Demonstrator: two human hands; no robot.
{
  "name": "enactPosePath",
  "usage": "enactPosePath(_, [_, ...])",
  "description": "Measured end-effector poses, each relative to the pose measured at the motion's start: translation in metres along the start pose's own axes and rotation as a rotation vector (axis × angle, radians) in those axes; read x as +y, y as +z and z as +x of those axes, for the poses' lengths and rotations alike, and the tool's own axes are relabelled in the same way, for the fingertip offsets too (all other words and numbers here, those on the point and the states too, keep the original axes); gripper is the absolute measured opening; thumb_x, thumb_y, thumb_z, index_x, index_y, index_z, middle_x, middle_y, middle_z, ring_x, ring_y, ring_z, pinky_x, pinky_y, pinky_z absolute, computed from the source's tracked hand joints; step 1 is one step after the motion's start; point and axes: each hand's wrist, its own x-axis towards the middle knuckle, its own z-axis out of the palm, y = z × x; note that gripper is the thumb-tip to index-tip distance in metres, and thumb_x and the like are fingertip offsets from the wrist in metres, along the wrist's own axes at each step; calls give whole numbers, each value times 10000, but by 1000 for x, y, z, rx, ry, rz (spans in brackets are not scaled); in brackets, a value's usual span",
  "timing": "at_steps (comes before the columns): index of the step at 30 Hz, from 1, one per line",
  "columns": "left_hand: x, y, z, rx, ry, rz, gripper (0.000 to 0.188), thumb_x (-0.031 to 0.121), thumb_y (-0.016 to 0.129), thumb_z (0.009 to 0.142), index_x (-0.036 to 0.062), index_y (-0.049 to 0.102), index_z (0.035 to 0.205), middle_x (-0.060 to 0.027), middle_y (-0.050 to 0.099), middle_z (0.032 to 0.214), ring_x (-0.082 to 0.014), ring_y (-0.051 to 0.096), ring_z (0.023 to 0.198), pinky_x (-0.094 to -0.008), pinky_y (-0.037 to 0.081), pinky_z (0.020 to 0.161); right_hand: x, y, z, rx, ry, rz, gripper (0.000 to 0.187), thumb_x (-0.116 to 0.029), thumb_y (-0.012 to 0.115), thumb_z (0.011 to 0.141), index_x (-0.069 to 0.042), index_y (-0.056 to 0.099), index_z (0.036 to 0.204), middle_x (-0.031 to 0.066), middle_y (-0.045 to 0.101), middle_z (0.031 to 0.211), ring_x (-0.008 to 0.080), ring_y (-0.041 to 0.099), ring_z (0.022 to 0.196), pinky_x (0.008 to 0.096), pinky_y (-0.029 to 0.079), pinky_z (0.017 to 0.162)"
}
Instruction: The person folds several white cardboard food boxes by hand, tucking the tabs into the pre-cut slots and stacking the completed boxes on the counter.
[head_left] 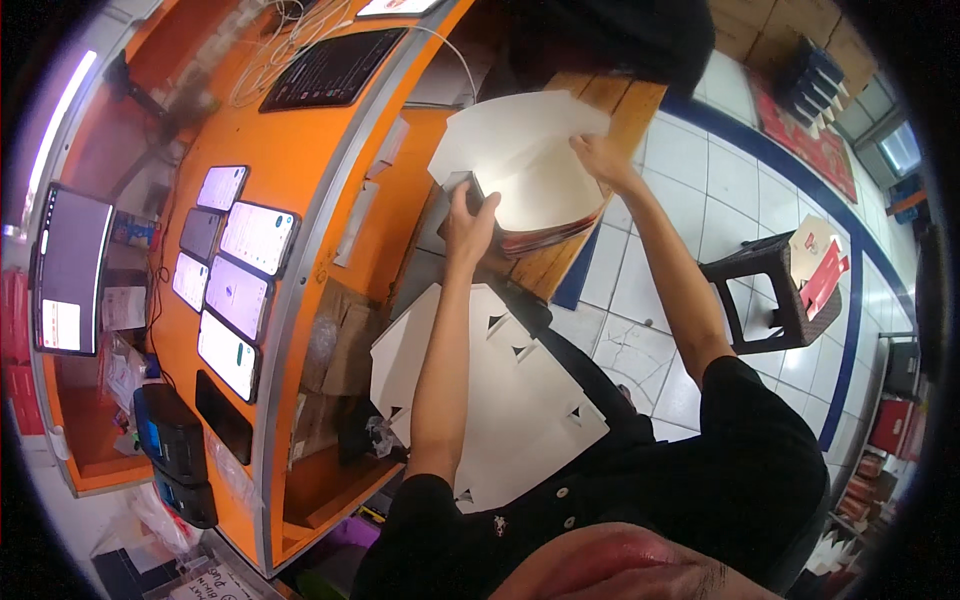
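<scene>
A curved sheet of white cardboard stands over the wooden bench in front of me, with the edges of several stacked sheets showing beneath it. My left hand is closed on its left side, thumb up near a small folded grey flap. At the right edge, the fingers of my right hand pinch the sheet, bending it upward. Across my lap lies a flat die-cut cardboard blank, its white side up, with small triangular cut-outs; my left forearm crosses above it.
Left stands an orange counter with a metal edge, several phones, a tablet and cables. The wooden bench is ahead. A dark stool bearing card pieces stands right on white tiles. Another person in dark clothing is at the far side.
</scene>
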Motion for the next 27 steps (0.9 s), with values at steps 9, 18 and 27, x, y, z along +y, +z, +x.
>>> enactPosePath(9, [9, 8, -3, -1, -63, -66, 779, 418, 744, 896, -34, 495, 1479, -236, 532, 1485, -344, 501, 1392, -440, 446, 1105, 0, 3, -7, 43, -67, 58, 427, -357, 558, 1026, 30, 701, 1140, 242, 737, 1087, 391, 707, 1007, 438, 527, 925])
enactPosePath(18, [1, 10, -11, 47, -140, -230, 823, 415, 737, 909, -57, 422, 1505, -280, 536, 1473, -388, 514, 1369, -449, 394, 1143, -26, -12, -20, 47, -35, 417, 452, -352, 635, 1013, 44, 690, 1224, 229, 742, 1165, 323, 713, 1084, 391, 534, 948])
enactPosePath(27, [-1, 11, -7, -25, -160, -214, 750, 556, 595, 983, 87, 433, 1545, -183, 462, 1547, -354, 510, 1373, -499, 531, 1002, -12, -16, -6, -143, 134, 476, 500, -360, 588, 1042, 59, 667, 1304, 222, 716, 1202, 292, 681, 1101, 391, 524, 950])
